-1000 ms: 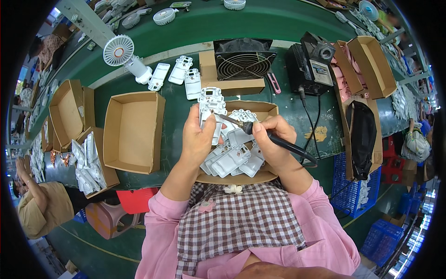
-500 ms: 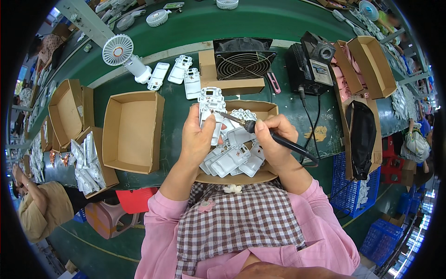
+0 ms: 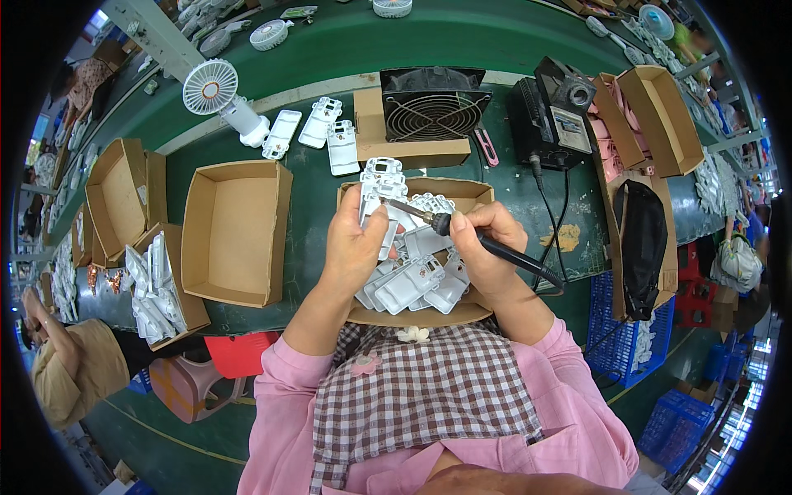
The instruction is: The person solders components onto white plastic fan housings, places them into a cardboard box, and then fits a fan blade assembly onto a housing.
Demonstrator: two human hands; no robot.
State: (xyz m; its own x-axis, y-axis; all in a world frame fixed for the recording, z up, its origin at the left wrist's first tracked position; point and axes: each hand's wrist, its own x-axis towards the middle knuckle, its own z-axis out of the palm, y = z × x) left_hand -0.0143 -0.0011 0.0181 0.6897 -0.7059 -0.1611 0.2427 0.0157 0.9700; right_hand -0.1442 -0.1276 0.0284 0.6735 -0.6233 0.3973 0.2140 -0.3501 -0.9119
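The left hand (image 3: 351, 235) clamps a white plastic casing (image 3: 381, 185) over the cardboard box (image 3: 421, 317); the right hand (image 3: 497, 224) is wrapped around the soldering iron (image 3: 442, 223), its tip (image 3: 399, 205) at the casing. Good work likely needs a steady casing and that tip clear of the left thumb (image 3: 376, 221)

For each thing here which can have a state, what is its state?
Left hand: closed on the white casing.
Right hand: closed on the soldering iron.
White casing: held, not lying.
Soldering iron: tip at the casing; contact and heat unclear.
Front carton: open, holding loose casings.
Large left carton: open.
White fan: standing; whether running, cannot tell.
Black station: standing; whether switched on, cannot tell.
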